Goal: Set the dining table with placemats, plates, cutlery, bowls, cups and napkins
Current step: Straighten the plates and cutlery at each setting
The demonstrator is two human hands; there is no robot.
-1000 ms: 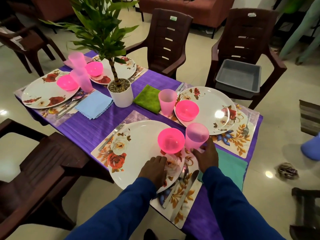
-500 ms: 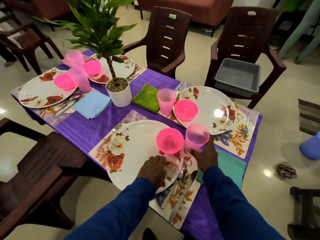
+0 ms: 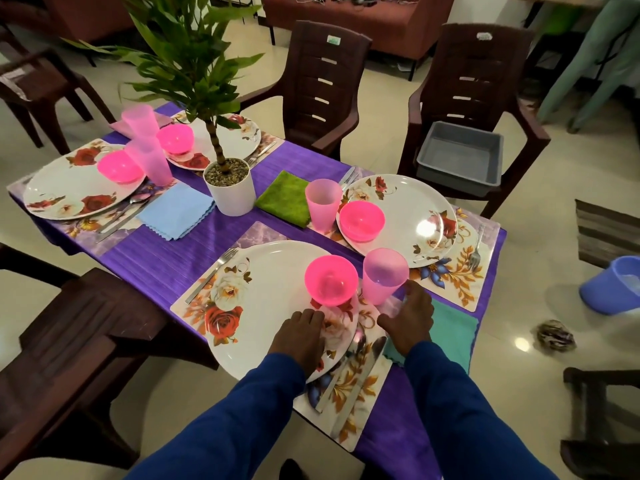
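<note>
The near setting has a floral plate (image 3: 263, 299) on a placemat (image 3: 356, 410), with a pink bowl (image 3: 330, 279) on the plate's right side. A pale pink cup (image 3: 384, 274) stands upright just right of the bowl. My left hand (image 3: 301, 336) rests flat on the plate's near rim. My right hand (image 3: 408, 320) hovers just below the cup with fingers spread, no longer around it. A knife (image 3: 360, 372) lies on the placemat between my hands, a fork (image 3: 211, 275) left of the plate, a teal napkin (image 3: 450, 327) to the right.
Three other settings with plates, pink bowls and cups fill the purple table (image 3: 166, 258). A potted plant (image 3: 228, 188) stands mid-table beside green (image 3: 287, 195) and blue (image 3: 173, 211) napkins. Brown chairs surround it; one holds a grey tub (image 3: 460, 157). A blue bucket (image 3: 613, 285) sits on the floor.
My right hand let go of the pale pink cup and drew back slightly toward me. The cup stays upright beside the bowl. My left hand stays on the plate.
</note>
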